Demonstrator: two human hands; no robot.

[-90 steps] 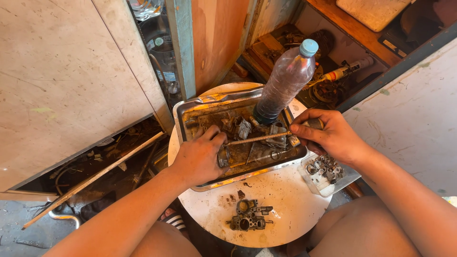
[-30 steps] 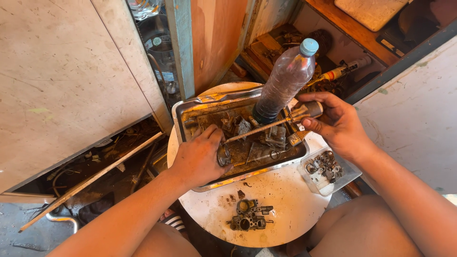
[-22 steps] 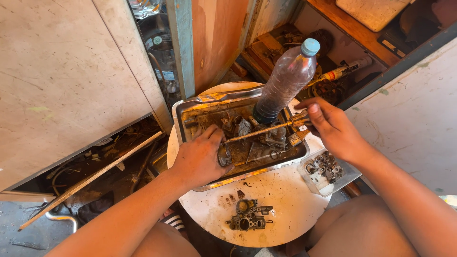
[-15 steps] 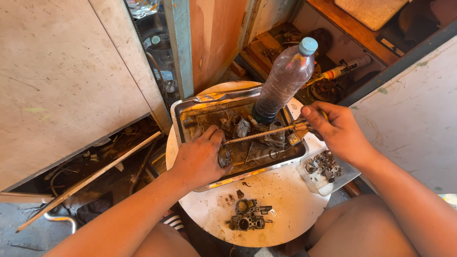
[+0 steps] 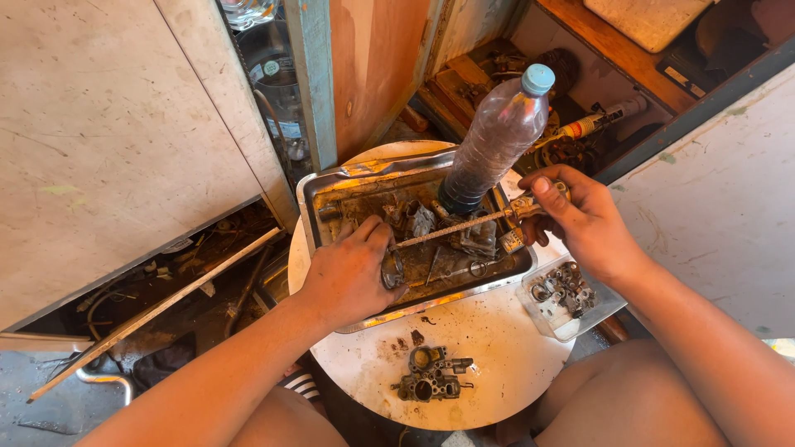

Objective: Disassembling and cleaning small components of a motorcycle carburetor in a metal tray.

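My left hand [image 5: 348, 269] grips a small round metal part [image 5: 392, 269] inside a dirty metal tray [image 5: 315, 192] that sits on a round white table [image 5: 489, 364]. My right hand [image 5: 580, 219] is shut on the handle end of a long thin tool [image 5: 451, 229], whose tip reaches the part in my left hand. A clear plastic bottle with a blue cap [image 5: 497, 136] stands upright in the tray's far side. Several grimy metal pieces lie in the tray.
A carburetor body [image 5: 431, 374] lies on the table near its front edge. A small clear container of metal bits [image 5: 563, 290] rests at the table's right. Wooden panels, a cluttered shelf [image 5: 513, 70] and cables on the floor [image 5: 166, 281] surround the table.
My right hand lifted the long tool and brought it back down, its tip now at the part in my left hand. My left hand stayed put.
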